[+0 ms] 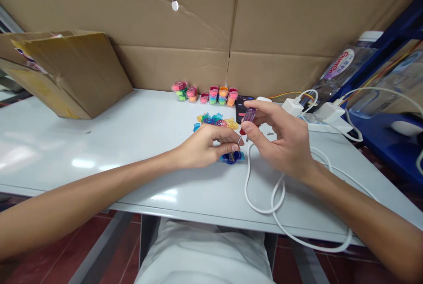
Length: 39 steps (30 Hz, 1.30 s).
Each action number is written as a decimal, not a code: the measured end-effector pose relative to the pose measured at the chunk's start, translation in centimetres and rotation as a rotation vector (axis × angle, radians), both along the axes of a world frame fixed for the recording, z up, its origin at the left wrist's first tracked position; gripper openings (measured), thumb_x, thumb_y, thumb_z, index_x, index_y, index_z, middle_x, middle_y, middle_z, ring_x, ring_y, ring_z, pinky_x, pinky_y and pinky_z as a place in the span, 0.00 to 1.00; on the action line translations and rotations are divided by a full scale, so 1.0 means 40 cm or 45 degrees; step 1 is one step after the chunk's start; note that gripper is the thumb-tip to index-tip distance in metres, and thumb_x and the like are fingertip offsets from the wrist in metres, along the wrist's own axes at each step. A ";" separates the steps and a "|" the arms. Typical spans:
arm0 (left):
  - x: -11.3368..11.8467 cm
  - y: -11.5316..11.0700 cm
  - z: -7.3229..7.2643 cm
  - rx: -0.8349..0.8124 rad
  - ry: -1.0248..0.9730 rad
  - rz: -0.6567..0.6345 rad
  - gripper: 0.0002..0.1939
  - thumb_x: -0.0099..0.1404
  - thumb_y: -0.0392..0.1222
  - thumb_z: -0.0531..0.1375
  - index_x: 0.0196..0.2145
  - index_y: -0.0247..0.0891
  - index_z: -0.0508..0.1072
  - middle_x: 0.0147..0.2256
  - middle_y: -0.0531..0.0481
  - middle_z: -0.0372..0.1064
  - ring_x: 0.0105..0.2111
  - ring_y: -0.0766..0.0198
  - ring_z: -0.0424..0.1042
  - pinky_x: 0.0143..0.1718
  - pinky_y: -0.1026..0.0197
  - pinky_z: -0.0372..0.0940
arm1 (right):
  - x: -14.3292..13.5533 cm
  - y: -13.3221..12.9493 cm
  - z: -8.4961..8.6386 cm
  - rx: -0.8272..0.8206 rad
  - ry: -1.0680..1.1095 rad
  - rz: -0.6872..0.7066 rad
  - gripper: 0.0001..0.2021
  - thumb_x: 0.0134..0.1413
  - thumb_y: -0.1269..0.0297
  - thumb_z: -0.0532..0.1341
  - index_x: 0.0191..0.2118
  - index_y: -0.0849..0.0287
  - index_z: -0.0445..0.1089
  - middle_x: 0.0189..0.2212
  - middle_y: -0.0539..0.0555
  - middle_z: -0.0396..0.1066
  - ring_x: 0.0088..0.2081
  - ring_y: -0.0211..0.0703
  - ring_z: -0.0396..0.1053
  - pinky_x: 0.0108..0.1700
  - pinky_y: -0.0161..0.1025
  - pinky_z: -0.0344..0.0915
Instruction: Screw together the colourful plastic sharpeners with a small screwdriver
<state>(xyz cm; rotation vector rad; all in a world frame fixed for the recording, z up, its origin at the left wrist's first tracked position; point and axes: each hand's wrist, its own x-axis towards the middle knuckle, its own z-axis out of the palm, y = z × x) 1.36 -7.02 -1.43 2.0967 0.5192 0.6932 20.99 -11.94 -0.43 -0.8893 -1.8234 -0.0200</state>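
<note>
A small screwdriver [249, 116] with a purple and red handle is pinched in my right hand [280, 136], its shaft slanting down to the left. Its tip reaches a blue plastic piece [232, 157] on the white table [139, 143]. My left hand [211, 145] has its thumb and fingers closed at that blue piece, beside the screwdriver's shaft. Just behind my left hand lies a pile of clear blue, yellow and pink plastic pieces [216, 121]. Small metal bits [270, 133] lie near my right hand.
Colourful plastic stacks [213, 95] line the back, beside a phone [241, 104]. A cardboard box [79, 72] stands left. White cable [249, 187] loops at the right, below a power strip [333, 123] with chargers. A bottle [343, 65] leans behind.
</note>
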 end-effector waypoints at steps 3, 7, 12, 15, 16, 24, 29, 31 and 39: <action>-0.001 0.000 -0.001 0.001 0.002 0.000 0.06 0.69 0.38 0.61 0.37 0.35 0.77 0.38 0.47 0.79 0.37 0.63 0.76 0.42 0.61 0.70 | 0.000 0.000 0.001 -0.007 -0.012 -0.011 0.14 0.64 0.65 0.63 0.54 0.53 0.70 0.35 0.51 0.77 0.34 0.40 0.75 0.39 0.41 0.75; 0.000 0.001 -0.002 0.007 0.006 -0.003 0.06 0.69 0.38 0.60 0.37 0.35 0.77 0.38 0.47 0.79 0.38 0.64 0.76 0.42 0.62 0.70 | 0.000 -0.001 0.001 -0.030 -0.016 -0.018 0.13 0.64 0.65 0.63 0.54 0.53 0.70 0.33 0.50 0.76 0.33 0.39 0.75 0.39 0.40 0.75; 0.002 0.002 -0.005 -0.010 0.021 -0.012 0.06 0.70 0.38 0.60 0.37 0.34 0.76 0.36 0.48 0.78 0.36 0.64 0.75 0.40 0.62 0.69 | 0.000 -0.004 -0.002 -0.083 0.001 0.020 0.13 0.64 0.67 0.63 0.53 0.53 0.69 0.33 0.49 0.75 0.34 0.39 0.75 0.38 0.38 0.73; 0.001 0.001 -0.008 -0.018 0.029 -0.011 0.06 0.70 0.39 0.60 0.37 0.34 0.76 0.34 0.48 0.77 0.36 0.64 0.75 0.39 0.62 0.69 | 0.002 -0.002 -0.001 -0.081 -0.013 0.024 0.12 0.64 0.66 0.63 0.52 0.51 0.69 0.32 0.48 0.74 0.33 0.39 0.73 0.39 0.39 0.73; 0.001 0.000 -0.009 -0.009 0.030 -0.016 0.07 0.70 0.39 0.60 0.37 0.34 0.76 0.34 0.48 0.77 0.36 0.64 0.75 0.40 0.62 0.69 | 0.003 -0.002 0.000 -0.069 -0.021 0.018 0.12 0.64 0.65 0.63 0.52 0.51 0.70 0.32 0.48 0.73 0.33 0.39 0.73 0.39 0.40 0.73; 0.000 -0.004 -0.007 0.201 0.238 -0.064 0.12 0.62 0.40 0.67 0.43 0.35 0.77 0.42 0.46 0.77 0.40 0.59 0.73 0.40 0.59 0.66 | -0.004 -0.006 0.005 -0.084 -0.013 -0.005 0.12 0.62 0.66 0.64 0.51 0.52 0.71 0.34 0.51 0.72 0.33 0.41 0.71 0.39 0.42 0.72; 0.000 0.003 -0.013 0.183 0.303 -0.095 0.12 0.61 0.35 0.66 0.44 0.36 0.77 0.40 0.47 0.77 0.37 0.61 0.73 0.38 0.61 0.65 | 0.003 -0.007 0.006 -0.171 -0.047 0.021 0.13 0.65 0.65 0.61 0.54 0.54 0.69 0.40 0.54 0.74 0.38 0.43 0.73 0.44 0.43 0.73; -0.001 0.004 -0.011 0.162 0.319 -0.112 0.13 0.62 0.34 0.65 0.45 0.36 0.77 0.40 0.47 0.77 0.37 0.62 0.73 0.38 0.61 0.65 | 0.011 -0.007 0.010 -0.246 -0.070 0.077 0.15 0.67 0.66 0.59 0.57 0.54 0.66 0.43 0.56 0.75 0.42 0.44 0.75 0.47 0.44 0.73; -0.005 0.002 0.008 0.029 0.128 -0.130 0.10 0.68 0.39 0.62 0.45 0.34 0.76 0.44 0.43 0.76 0.44 0.59 0.73 0.42 0.60 0.68 | 0.017 -0.014 0.024 -0.320 -0.199 0.225 0.18 0.70 0.70 0.51 0.62 0.55 0.60 0.44 0.56 0.73 0.40 0.42 0.73 0.43 0.42 0.73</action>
